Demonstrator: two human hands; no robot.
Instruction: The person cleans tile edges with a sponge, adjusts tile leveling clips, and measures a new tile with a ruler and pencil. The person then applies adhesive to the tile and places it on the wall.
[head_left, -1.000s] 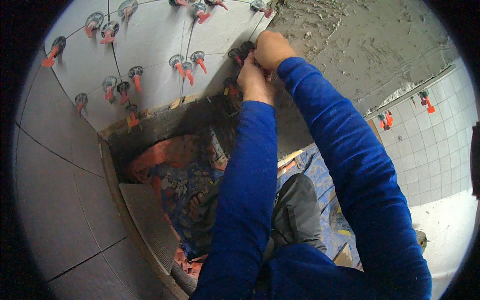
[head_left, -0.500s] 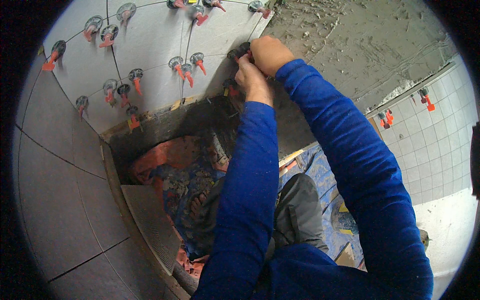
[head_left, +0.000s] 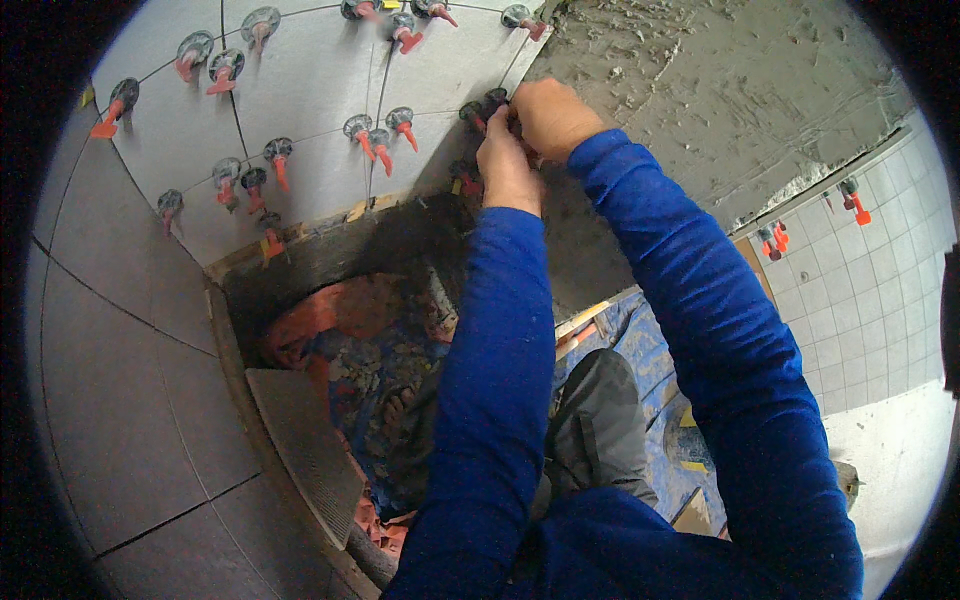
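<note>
1. The left hand (head_left: 507, 165) is raised against the grey wall tile (head_left: 300, 100) at the tile's right edge, fingers curled tight on a tile levelling clip (head_left: 470, 113) with a dark round cap and red wedge; how much of the clip the fingers cover cannot be told.
2. The right hand (head_left: 553, 115) sits just right of the left hand, touching it, fingers bent in toward the same clip; whether it truly grips the clip or only presses beside it cannot be told.
3. Both arms wear blue sleeves (head_left: 690, 290) coming up from the near edge.
4. The clip stands at the far right corner of the tiled area, where tile meets the bare rough mortar wall (head_left: 720, 90); more clips with red wedges (head_left: 385, 130) dot the tile joints to the left.
5. Below the tiles a dark opening (head_left: 350, 250) shows rubble and blue-and-orange sheeting; a ridged grey tile piece (head_left: 305, 450) leans near left.
6. On the far right, a white small-tiled wall (head_left: 870, 300) carries two red clips.
</note>
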